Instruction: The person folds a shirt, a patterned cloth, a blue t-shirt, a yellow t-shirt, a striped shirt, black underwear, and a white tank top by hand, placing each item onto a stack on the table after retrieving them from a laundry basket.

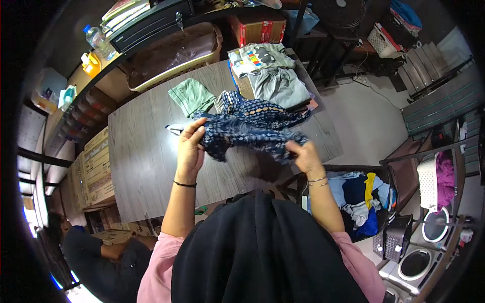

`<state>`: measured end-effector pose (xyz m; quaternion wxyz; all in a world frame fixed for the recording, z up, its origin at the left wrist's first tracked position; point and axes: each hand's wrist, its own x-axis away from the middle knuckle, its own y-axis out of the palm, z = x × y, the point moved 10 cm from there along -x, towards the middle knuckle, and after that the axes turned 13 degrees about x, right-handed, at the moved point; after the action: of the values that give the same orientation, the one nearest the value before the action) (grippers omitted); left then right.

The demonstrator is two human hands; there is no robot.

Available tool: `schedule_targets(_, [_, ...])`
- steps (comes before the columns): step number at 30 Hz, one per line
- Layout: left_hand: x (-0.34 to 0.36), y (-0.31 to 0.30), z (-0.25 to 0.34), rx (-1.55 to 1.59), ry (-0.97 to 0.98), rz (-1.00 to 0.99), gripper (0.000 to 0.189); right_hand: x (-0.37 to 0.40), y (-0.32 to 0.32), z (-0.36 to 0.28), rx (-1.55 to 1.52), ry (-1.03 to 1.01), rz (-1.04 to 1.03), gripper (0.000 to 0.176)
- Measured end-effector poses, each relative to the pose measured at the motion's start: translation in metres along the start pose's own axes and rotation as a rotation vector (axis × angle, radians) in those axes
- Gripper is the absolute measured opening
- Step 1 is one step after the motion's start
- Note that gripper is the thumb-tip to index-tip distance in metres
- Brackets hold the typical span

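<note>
A dark blue patterned garment [247,118] is stretched between my two hands above the grey wooden table [146,156]. My left hand [191,146] grips its left end, fingers closed on the cloth. Its right end is pinched in my right hand [305,155], which is slightly blurred. The far part of the garment droops onto the table, and its exact kind is hard to tell. Just beyond it lies a light green folded cloth [191,97]. A stack of folded clothes, with a grey garment [279,87] and a printed white shirt [261,58], sits at the far right of the table.
A large beige basket [174,70] stands past the table's far edge, near a cardboard box [257,30]. To my right is a bin of loose clothes [358,197], with washing machines [415,263] beyond. Another person [108,257] sits at lower left by stacked cartons [96,166].
</note>
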<state>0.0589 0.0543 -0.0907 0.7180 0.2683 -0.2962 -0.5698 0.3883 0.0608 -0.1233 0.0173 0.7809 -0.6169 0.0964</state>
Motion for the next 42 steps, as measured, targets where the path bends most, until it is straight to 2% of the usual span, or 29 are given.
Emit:
schedule_targets(1, [0.000, 0.008, 0.017, -0.048, 0.043, 0.018, 0.027, 0.007, -0.009, -0.056, -0.061, -0.084, 0.074, 0.035])
schedule_targets(2, [-0.001, 0.015, 0.034, -0.092, 0.118, 0.013, 0.030, -0.007, -0.037, -0.039, 0.368, -0.186, 0.057, 0.032])
schedule_targets(4, [-0.022, 0.015, 0.051, -0.201, 0.108, -0.041, 0.035, -0.030, -0.058, -0.054, 0.273, -0.105, 0.095, 0.026])
schedule_targets(5, [-0.038, 0.011, 0.058, -0.264, 0.084, -0.055, 0.035, -0.042, -0.043, -0.087, -0.251, 0.068, 0.141, 0.023])
schedule_targets(7, [-0.060, 0.037, 0.092, -0.319, 0.149, -0.092, 0.036, -0.085, -0.049, -0.114, -0.186, -0.067, 0.147, 0.021])
schedule_targets(9, [-0.061, 0.091, 0.138, -0.297, 0.328, -0.181, 0.035, -0.099, -0.054, -0.181, -0.041, -0.250, 0.275, 0.025])
schedule_targets(11, [-0.046, 0.125, 0.180, -0.251, 0.414, -0.196, 0.033, -0.099, -0.057, -0.232, -0.066, -0.323, 0.306, 0.039])
schedule_targets(13, [-0.027, 0.141, 0.206, -0.219, 0.392, -0.238, 0.031, -0.069, -0.055, -0.275, -0.092, -0.382, 0.391, 0.055])
schedule_targets(14, [-0.014, 0.141, 0.212, -0.228, 0.346, -0.237, 0.031, -0.069, -0.056, -0.280, -0.044, -0.445, 0.291, 0.059])
schedule_targets(17, [0.033, 0.129, 0.215, -0.396, 0.346, -0.119, 0.040, -0.023, -0.039, -0.283, 0.217, -0.580, 0.267, 0.053])
schedule_targets(19, [0.052, 0.100, 0.198, -0.474, 0.237, -0.130, 0.045, -0.010, -0.030, -0.236, 0.225, -0.466, 0.207, 0.038])
schedule_targets(21, [0.075, 0.064, 0.166, -0.493, 0.093, 0.031, 0.042, -0.004, -0.018, -0.164, 0.234, -0.239, 0.060, 0.032])
schedule_targets(24, [0.096, -0.017, 0.094, -0.477, -0.103, 0.227, 0.037, 0.002, -0.007, -0.051, 0.226, -0.068, 0.061, 0.035])
schedule_targets(25, [0.105, -0.050, 0.062, -0.420, -0.225, 0.277, 0.037, 0.004, -0.004, -0.011, 0.238, -0.002, 0.066, 0.035])
schedule_targets(27, [0.121, -0.097, 0.016, -0.505, -0.342, 0.353, 0.036, 0.008, -0.002, 0.059, 0.417, -0.009, 0.050, 0.035])
schedule_targets(28, [0.131, -0.110, -0.004, -0.488, -0.426, 0.424, 0.036, 0.013, 0.002, 0.071, 0.496, -0.009, 0.038, 0.035])
schedule_targets(29, [0.136, -0.147, -0.025, -0.599, -0.481, 0.413, 0.034, 0.017, 0.006, 0.080, 0.576, -0.012, 0.027, 0.034])
schedule_targets(30, [0.140, -0.142, -0.029, -0.655, -0.548, 0.434, 0.034, 0.018, 0.012, 0.084, 0.602, -0.005, 0.003, 0.034])
schedule_targets(31, [0.144, -0.136, -0.033, -0.710, -0.615, 0.454, 0.034, 0.020, 0.010, 0.093, 0.719, 0.147, -0.044, 0.033])
schedule_targets(33, [0.126, -0.151, -0.027, -1.163, -0.473, 0.354, 0.032, 0.012, 0.005, 0.084, 0.944, -0.069, 0.065, 0.028])
schedule_targets(34, [0.118, -0.148, -0.022, -1.386, -0.392, 0.295, 0.032, 0.008, 0.009, 0.053, 1.012, -0.121, 0.121, 0.025])
schedule_targets(36, [0.093, -0.120, 0.004, -1.641, 0.023, 0.286, 0.032, -0.012, 0.020, -0.009, 1.144, -0.225, 0.237, 0.020])
schedule_targets(37, [0.079, -0.098, 0.015, -1.753, 0.244, 0.276, 0.033, -0.029, 0.033, -0.026, 1.064, -0.336, 0.236, 0.018])
schedule_targets(38, [0.059, -0.090, 0.018, -1.656, 0.279, 0.231, 0.032, -0.048, 0.047, -0.041, 0.980, -0.445, 0.235, 0.015])
schedule_targets(39, [0.037, -0.082, 0.021, -1.560, 0.312, 0.189, 0.031, -0.072, 0.067, -0.043, 0.893, -0.510, 0.144, 0.014])
schedule_targets(41, [0.002, -0.075, 0.017, -1.549, 0.479, 0.111, 0.033, -0.115, 0.106, -0.043, 0.856, -0.547, 0.087, 0.012])
schedule_targets(42, [-0.017, -0.084, 0.010, -1.533, 0.397, 0.119, 0.035, -0.133, 0.121, -0.040, 0.864, -0.523, 0.086, 0.012])
